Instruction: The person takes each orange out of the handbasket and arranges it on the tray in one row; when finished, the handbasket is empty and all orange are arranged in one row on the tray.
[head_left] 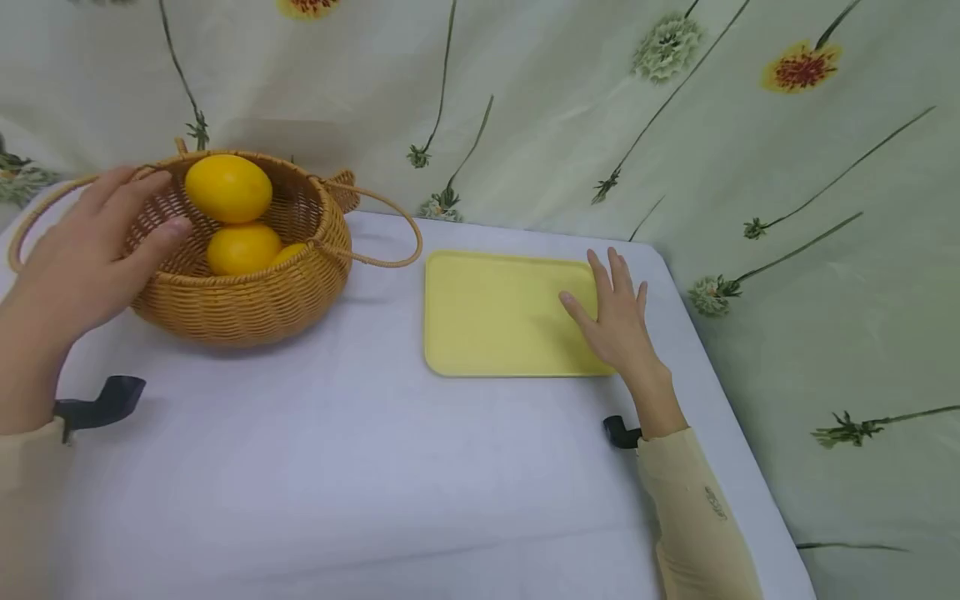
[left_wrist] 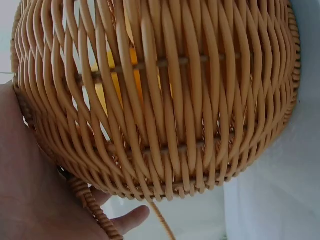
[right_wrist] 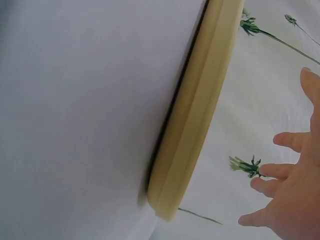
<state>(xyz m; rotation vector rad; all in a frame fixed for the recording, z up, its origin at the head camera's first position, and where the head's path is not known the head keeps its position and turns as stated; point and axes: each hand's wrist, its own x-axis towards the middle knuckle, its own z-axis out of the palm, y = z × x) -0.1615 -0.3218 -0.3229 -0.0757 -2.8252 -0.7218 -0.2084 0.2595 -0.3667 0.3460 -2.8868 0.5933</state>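
A brown wicker basket (head_left: 247, 308) stands at the left of the table, its looped handles folded out to both sides. Inside it are smooth yellow fruits that look like lemons (head_left: 228, 189); one sits above the others. My left hand (head_left: 97, 242) is at the basket's left rim, fingers spread and relaxed, the thumb over the opening. In the left wrist view the woven wall (left_wrist: 175, 100) hides part of that hand. To the right lies a shallow yellow tray (head_left: 510, 317). Over its right end my right hand (head_left: 618, 321) hovers with straight, spread fingers, holding nothing.
A white cloth (head_left: 375, 467) covers the table. Behind and to the right hangs a pale curtain (head_left: 540, 125) printed with flowers. Dark camera mounts (head_left: 105, 404) stick out from both wrists. The table's right edge runs close beside the right forearm.
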